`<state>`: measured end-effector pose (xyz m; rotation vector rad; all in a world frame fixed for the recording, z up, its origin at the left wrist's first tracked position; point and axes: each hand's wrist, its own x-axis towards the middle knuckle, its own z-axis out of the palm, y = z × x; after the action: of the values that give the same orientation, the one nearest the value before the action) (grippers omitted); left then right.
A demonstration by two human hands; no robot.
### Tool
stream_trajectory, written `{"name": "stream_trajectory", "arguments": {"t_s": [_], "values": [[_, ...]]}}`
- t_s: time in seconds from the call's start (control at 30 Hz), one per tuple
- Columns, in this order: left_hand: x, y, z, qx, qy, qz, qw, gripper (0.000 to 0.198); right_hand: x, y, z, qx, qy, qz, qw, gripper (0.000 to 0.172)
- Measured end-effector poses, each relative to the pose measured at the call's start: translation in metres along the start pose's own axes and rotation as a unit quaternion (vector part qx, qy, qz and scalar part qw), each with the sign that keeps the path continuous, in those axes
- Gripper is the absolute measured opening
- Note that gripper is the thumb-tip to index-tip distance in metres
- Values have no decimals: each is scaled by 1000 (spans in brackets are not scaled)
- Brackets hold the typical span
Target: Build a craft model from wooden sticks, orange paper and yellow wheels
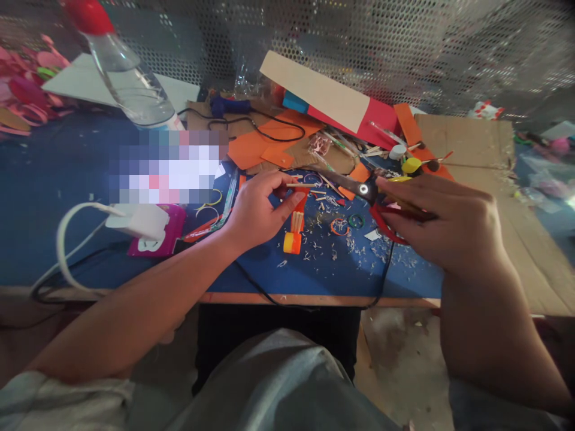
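Stick [302, 185], thin and pale, lies level in the left hand's [258, 209] fingertip pinch, its free end pointing to 3 o'clock at the scissors [359, 188], probably so the blades can reach it. The right hand [444, 224] clasps the red handles. At 6 o'clock of the stick, a yellow-and-orange piece [291, 238] stands among shavings on the blue table [54, 179]. Orange paper [256, 146] crowds 12 o'clock, and a bottle [130, 84] stands at 10.

— What stands far left?
— A clear bottle [130, 84] with a red cap, on the blue table [45, 179].
— And nearer?
— A white charger [139, 220] on a pink card [174, 227], its cable [63, 239] looping left. Orange paper [265, 140] lies far centre, brown cardboard [471, 143] right.
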<state>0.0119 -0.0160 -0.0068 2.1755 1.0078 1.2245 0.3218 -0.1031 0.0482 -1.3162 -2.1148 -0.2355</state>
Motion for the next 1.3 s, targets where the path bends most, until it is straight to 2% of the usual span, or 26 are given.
{"name": "stream_trajectory", "arguments": {"t_s": [0.1, 0.23, 0.33, 0.47, 0.6, 0.67, 0.73, 0.8, 0.93, 1.0, 1.13, 1.3], "values": [[1, -3, 1, 8, 0, -4, 1000, 13, 3, 7, 6, -34, -25, 61, 997, 37], [2, -3, 2, 22, -16, 4, 1000, 9, 4, 9, 22, -67, -116, 118, 984, 43], [1, -2, 3, 32, -43, 0, 999, 8, 3, 6, 38, -100, -169, 114, 974, 46], [-1, -2, 5, 33, -59, 1, 998, 5, 0, 5, 58, -102, -207, 100, 968, 42], [0, -3, 8, 33, -68, 4, 997, 4, 4, 11, 63, -99, -237, 80, 963, 43], [0, -3, 9, 36, -66, -1, 997, 6, 13, 12, 57, -89, -239, 63, 965, 43], [1, -3, 10, 38, -60, -11, 997, 6, 27, 6, 50, -70, -195, 68, 976, 38], [0, -4, 11, 35, -53, -16, 998, 5, 41, -6, 47, -7, -166, 69, 984, 31], [0, -5, 12, 33, -43, -11, 998, 5, 58, -30, 62, 132, -204, 90, 966, 18], [-1, -5, 11, 37, -43, -10, 998, 5, 59, -35, 74, 175, -204, 121, 956, 13], [-1, -3, 9, 42, -46, -4, 998, 4, 53, -32, 89, 253, -177, 166, 936, 20], [-1, 2, 7, 48, -55, -3, 997, 6, 46, -29, 95, 313, -148, 166, 923, 23]]}}
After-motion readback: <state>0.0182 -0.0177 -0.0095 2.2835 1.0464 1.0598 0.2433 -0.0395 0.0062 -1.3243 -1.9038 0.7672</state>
